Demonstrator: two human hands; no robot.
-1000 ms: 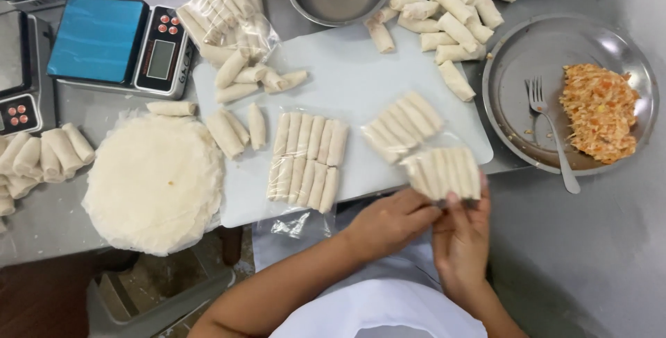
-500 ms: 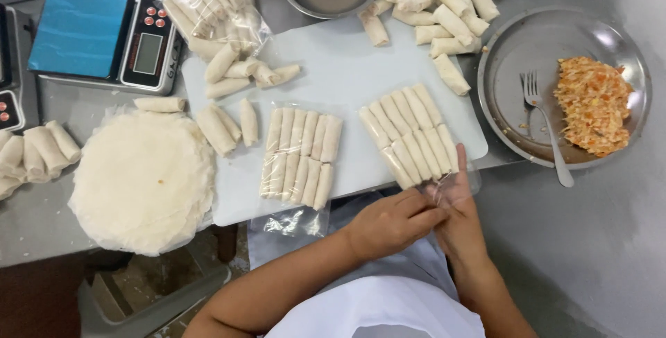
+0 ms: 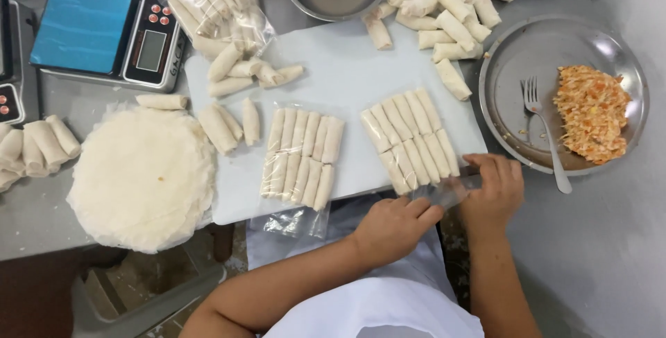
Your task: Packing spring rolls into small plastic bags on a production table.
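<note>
Head view: left hand (image 3: 392,227) and right hand (image 3: 494,192) are both pinching the open end of a clear bag (image 3: 454,189) holding spring rolls (image 3: 411,140) on a white board (image 3: 347,74).

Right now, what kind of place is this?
Likely a small food-prep kitchen: bagged spring rolls on a white cutting board, a digital scale, and a stack of round wrappers.

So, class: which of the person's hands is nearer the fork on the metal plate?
Right. The right hand lies just below-left of the fork, beside the plate rim; the left hand sits farther left, off the board's front edge.
</note>
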